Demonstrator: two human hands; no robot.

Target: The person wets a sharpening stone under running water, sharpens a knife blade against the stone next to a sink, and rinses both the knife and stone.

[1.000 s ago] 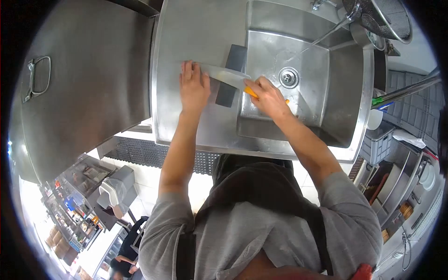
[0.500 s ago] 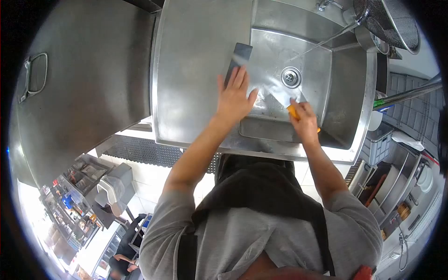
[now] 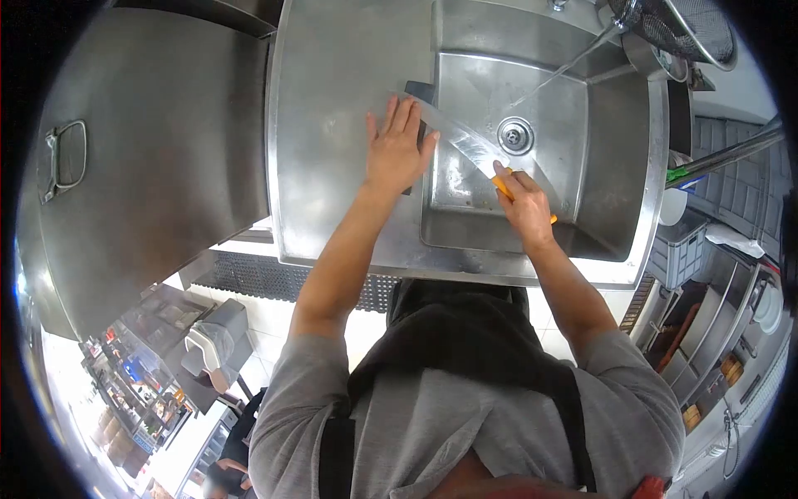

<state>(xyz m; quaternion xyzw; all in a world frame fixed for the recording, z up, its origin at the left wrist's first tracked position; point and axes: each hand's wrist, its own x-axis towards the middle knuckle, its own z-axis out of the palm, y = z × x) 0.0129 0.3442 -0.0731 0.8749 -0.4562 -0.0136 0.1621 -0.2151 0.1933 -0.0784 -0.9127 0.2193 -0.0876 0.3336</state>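
In the head view, we hold a long knife with a broad shiny metal blade and an orange handle (image 3: 478, 150) in our right hand (image 3: 527, 209), over the steel sink. The fingers of that hand are curled round the handle, and a bit of orange shows on its far side. The blade slants from there over the sink's edge, its far end out by our left fingertips.

Our left hand (image 3: 395, 155) lies palm down with its fingers stretched out, close to one another, and the thumb held apart. The fingertips are at the blade's far end (how hard they press, we cannot tell). Beneath the blade and partly under that hand is a dark grey rectangular block (image 3: 420, 88), on the brushed steel counter (image 3: 337, 91) just beside the square-cornered steel sink basin (image 3: 490, 239).

Inside the basin we see a round metal drain (image 3: 515, 135), near the blade, and a thin stream of clear water (image 3: 555, 76) running down from the upper right. A silver wire-mesh strainer (image 3: 697, 35) is beyond the basin's upper right corner. A person in dark clothing (image 3: 241, 432) is well apart from us, at lower left.
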